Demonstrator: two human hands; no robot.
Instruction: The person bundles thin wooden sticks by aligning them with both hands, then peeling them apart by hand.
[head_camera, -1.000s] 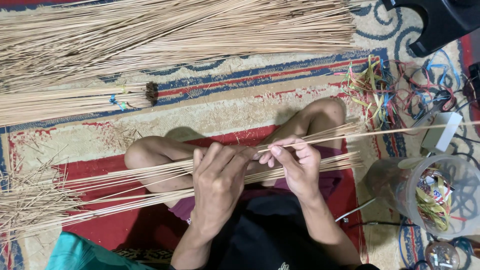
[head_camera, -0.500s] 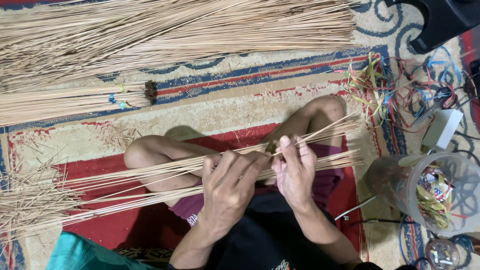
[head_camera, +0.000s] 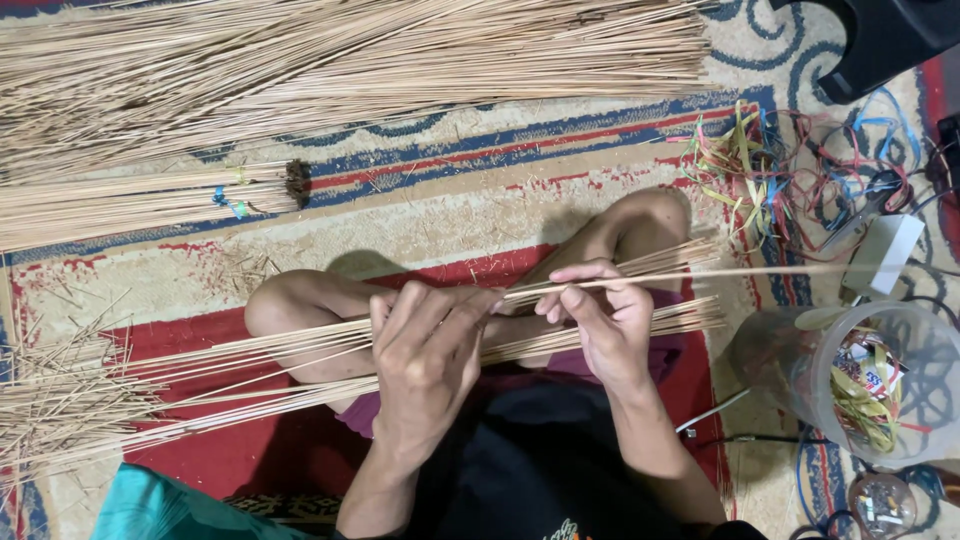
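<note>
I sit cross-legged on a patterned carpet with a sheaf of long thin pale sticks (head_camera: 250, 365) lying across my lap. My left hand (head_camera: 425, 355) is closed around several of these sticks near their middle. My right hand (head_camera: 600, 315) pinches a single stick (head_camera: 740, 272) between thumb and fingers; that stick reaches out to the right past my knee (head_camera: 650, 215). The two hands are close together above my legs.
A large loose pile of sticks (head_camera: 330, 60) lies across the top, with a tied bundle (head_camera: 150, 200) below it. Coloured strips and cords (head_camera: 790, 175) lie at right. A clear plastic jar (head_camera: 880, 385) with strips stands at lower right, a black object (head_camera: 880, 40) top right.
My right hand has slid back to the right and drawn one stick out of the sheaf, so it now sticks far out to the right. My left hand rolled slightly, still gripping.
</note>
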